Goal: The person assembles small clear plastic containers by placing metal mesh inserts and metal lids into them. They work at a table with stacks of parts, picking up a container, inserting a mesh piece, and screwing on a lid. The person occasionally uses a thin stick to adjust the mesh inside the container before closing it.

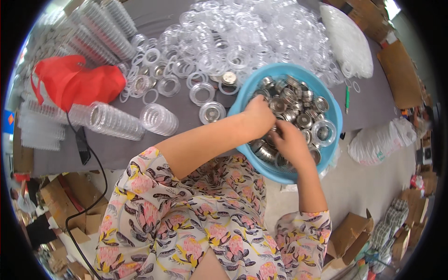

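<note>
Both my hands are inside a light blue plastic basket filled with small, round, shiny metal pieces shaped like caps or shallow cups. My left hand reaches in over the near left side, fingers curled down among the pieces. Close beside it, almost touching, my right hand has its thumb and fingers bent toward the left. What either hand grips is hidden beneath the fingers. A clear plastic ring lies on the metal pieces at the basket's right. Left of the basket, a clear ring surrounds one metal piece on the table.
Clear plastic rings are heaped across the back of the grey table. Stacks of clear rings and a red bag lie left. A green pen and a filled plastic bag are right. A black cable hangs at left.
</note>
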`<action>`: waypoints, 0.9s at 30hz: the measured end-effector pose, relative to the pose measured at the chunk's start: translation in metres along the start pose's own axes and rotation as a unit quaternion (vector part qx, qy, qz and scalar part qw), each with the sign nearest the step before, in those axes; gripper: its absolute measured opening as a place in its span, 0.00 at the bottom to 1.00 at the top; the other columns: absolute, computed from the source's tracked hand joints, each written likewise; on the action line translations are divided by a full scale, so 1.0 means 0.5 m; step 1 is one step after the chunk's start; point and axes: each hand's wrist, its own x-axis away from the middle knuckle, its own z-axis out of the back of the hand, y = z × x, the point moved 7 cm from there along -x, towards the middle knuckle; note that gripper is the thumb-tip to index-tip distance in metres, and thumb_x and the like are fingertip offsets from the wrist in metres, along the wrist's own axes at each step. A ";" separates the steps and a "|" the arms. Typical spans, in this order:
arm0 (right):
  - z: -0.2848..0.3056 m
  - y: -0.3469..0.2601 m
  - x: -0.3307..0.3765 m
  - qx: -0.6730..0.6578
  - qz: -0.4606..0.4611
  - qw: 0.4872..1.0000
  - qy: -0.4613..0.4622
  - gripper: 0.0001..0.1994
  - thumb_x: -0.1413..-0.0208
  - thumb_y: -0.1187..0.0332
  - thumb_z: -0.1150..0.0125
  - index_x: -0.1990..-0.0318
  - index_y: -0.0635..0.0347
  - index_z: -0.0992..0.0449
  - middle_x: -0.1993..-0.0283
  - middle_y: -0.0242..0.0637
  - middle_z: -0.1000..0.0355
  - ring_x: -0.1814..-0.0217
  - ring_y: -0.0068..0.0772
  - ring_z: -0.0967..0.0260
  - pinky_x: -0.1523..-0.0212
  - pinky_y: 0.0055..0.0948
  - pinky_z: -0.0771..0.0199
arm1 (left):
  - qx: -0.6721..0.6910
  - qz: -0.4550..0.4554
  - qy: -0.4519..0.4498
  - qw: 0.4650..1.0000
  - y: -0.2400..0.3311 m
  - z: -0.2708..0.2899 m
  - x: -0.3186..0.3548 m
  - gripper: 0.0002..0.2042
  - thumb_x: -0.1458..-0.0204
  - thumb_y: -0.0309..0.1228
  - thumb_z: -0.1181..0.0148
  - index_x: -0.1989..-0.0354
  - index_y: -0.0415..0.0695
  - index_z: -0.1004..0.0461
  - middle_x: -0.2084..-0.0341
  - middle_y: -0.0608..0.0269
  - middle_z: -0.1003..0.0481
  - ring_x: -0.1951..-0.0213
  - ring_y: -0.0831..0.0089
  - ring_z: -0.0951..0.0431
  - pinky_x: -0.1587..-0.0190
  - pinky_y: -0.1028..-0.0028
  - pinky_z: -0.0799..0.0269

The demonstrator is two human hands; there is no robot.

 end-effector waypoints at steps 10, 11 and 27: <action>0.027 -0.097 0.019 -0.397 -0.032 0.916 0.060 0.11 0.48 0.74 0.42 0.56 0.64 0.29 0.67 0.32 0.29 0.67 0.19 0.32 0.69 0.19 0.32 | 0.256 0.327 0.554 0.721 -0.194 -0.072 0.529 0.11 0.59 0.22 0.37 0.65 0.44 0.21 0.69 0.61 0.26 0.62 0.64 0.29 0.56 0.69 0.38; 0.016 -0.150 0.029 -0.430 0.016 0.902 0.046 0.11 0.47 0.75 0.42 0.55 0.63 0.29 0.64 0.33 0.29 0.65 0.20 0.32 0.69 0.19 0.32 | 0.237 0.349 0.519 0.744 -0.197 -0.107 0.547 0.10 0.58 0.23 0.37 0.64 0.45 0.22 0.68 0.62 0.26 0.60 0.64 0.30 0.54 0.67 0.39; -0.390 -0.324 -0.093 -0.475 0.181 0.861 0.023 0.44 0.64 0.65 0.26 0.38 0.66 0.45 0.39 0.49 0.45 0.35 0.47 0.47 0.38 0.39 0.43 | 0.167 0.349 0.305 0.870 -0.182 -0.161 0.530 0.11 0.52 0.30 0.42 0.59 0.48 0.24 0.61 0.67 0.27 0.44 0.60 0.36 0.41 0.46 0.54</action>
